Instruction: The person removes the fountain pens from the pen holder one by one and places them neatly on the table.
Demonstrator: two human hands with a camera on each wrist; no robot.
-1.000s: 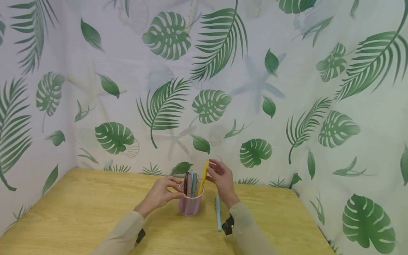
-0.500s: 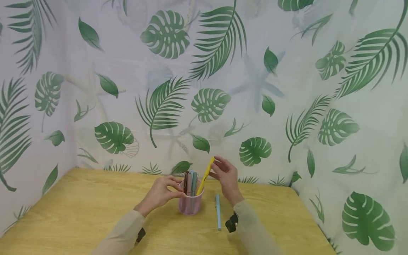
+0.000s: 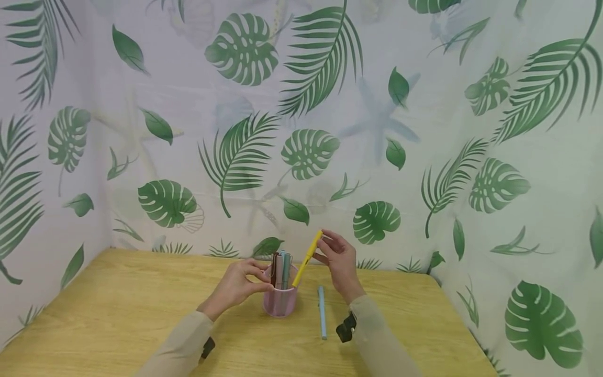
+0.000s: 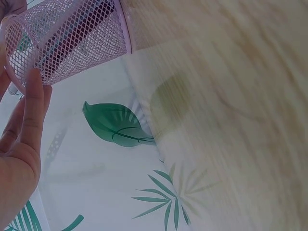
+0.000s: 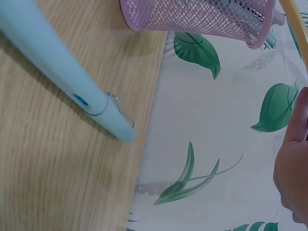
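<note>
A pink mesh pen cup (image 3: 280, 305) stands upright on the table with several pens (image 3: 281, 269) in it, brown, grey and teal. My left hand (image 3: 238, 285) holds the cup at its rim from the left, thumb in front and fingers behind. The left wrist view shows fingers (image 4: 33, 108) against the mesh wall (image 4: 89, 41). A yellow pen (image 3: 308, 257) leans to the right, its lower tip right at the cup's right rim. My right hand (image 3: 340, 262) pinches this pen near its top end; in the right wrist view only part of the yellow pen (image 5: 294, 24) shows.
A light blue pen (image 3: 322, 314) with a clip lies on the wooden table (image 3: 155, 303), right of the cup and close to my right forearm. Behind the table's back edge rises a leaf-patterned wall covering (image 3: 325, 199).
My right hand has moved right and slightly up, tilting the yellow pen further and drawing its lower end up toward the cup's rim. The left hand keeps its hold on the cup.
</note>
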